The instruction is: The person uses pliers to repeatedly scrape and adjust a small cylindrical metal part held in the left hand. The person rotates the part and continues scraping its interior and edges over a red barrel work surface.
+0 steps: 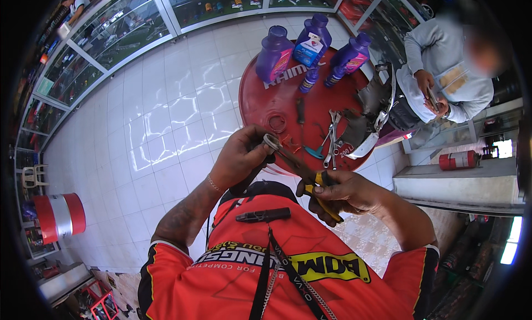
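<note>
The red shirt (185, 281) bears printed lettering. At 4 o'clock, the right hand (346, 191) clasps yellow-handled pliers (298, 166); near centre, the left hand (244, 150) pinches a metal ring (272, 141), probably light, stiff, best held by its rim. At 1 o'clock, labelled purple bottles (274, 58) top a lettered red drum (252, 106).

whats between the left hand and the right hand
In the head view, pliers span from the right hand toward the pale ring in the left hand.
</note>
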Demonstrator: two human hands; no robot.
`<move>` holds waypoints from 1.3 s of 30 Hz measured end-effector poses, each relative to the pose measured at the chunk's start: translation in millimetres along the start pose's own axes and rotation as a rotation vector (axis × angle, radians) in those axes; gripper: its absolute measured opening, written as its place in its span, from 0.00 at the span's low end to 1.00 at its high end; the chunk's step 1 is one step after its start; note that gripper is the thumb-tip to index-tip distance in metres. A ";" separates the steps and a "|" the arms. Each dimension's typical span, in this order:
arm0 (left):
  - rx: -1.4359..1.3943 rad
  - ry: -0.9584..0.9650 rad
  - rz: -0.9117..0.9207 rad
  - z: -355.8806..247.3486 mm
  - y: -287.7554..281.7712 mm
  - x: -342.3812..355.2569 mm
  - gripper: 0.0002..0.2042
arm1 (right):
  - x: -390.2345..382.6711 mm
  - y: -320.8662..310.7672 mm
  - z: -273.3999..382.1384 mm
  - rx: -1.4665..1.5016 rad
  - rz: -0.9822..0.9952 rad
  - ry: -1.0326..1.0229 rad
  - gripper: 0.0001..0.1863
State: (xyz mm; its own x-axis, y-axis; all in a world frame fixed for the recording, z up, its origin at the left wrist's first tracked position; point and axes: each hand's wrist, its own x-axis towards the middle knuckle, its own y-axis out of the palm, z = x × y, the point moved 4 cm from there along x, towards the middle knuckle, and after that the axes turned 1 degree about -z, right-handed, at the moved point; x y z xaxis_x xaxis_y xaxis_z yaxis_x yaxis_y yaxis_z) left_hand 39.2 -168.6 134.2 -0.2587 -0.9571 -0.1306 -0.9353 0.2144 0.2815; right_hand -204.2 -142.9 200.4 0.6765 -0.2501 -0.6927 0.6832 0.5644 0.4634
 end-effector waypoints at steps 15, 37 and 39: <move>-0.100 0.020 0.163 -10.6 -6.2 -7.9 0.13 | 30.0 -5.0 0.4 -0.311 0.333 -0.257 0.24; -0.215 -0.018 -0.122 15.4 7.8 11.6 0.18 | 21.5 10.4 -28.6 0.035 -0.070 -0.338 0.28; -0.213 -0.025 -0.115 16.1 11.4 12.5 0.19 | 25.6 7.8 -34.8 -0.032 -0.127 -0.344 0.27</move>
State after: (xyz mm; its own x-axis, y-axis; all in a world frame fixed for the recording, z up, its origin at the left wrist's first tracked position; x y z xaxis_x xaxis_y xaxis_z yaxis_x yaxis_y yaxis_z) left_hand 21.5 -174.9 120.5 -0.1619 -0.9671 -0.1961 -0.8875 0.0558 0.4575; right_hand -191.2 -117.5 167.1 0.6431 -0.5670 -0.5147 0.7627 0.5344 0.3642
